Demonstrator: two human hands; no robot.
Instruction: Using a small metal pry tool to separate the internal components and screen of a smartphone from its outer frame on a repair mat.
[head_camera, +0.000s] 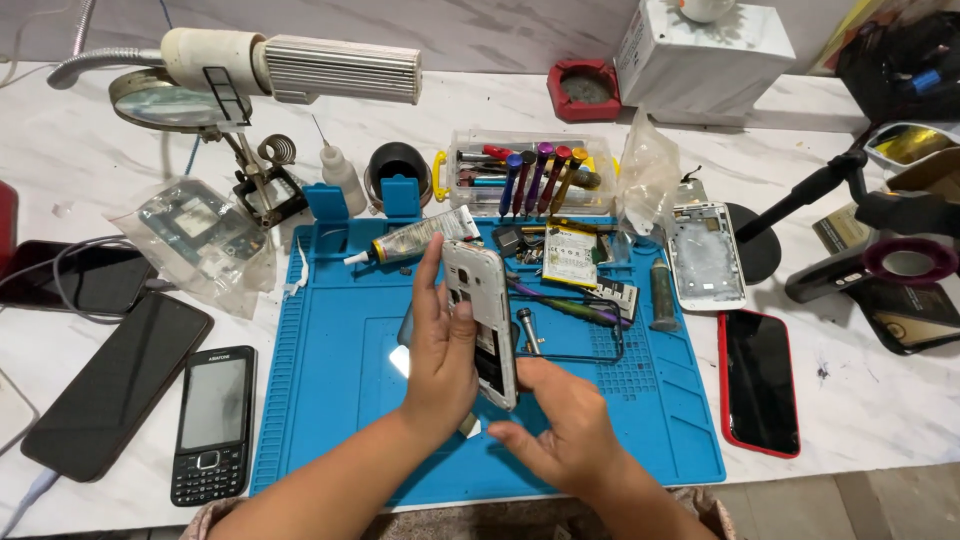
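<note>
While gripped: one phone (483, 310), two hands (440, 350).

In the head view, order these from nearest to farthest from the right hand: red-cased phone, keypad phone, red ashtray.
From the right hand:
1. Red-cased phone, just to its right on the table.
2. Keypad phone, far left, past the blue mat.
3. Red ashtray, at the table's back edge.

Just one cam here, head-mounted, looking down and fwd over the table (860, 400) from the person's own spot. Pretty close in: both forearms come up from the bottom edge and the hands (500, 390) sit abt center-low in frame. Blue mat (330, 400) lies right under the hands, far wall runs along the top past them. No 2nd view, so nothing's shared.
</note>
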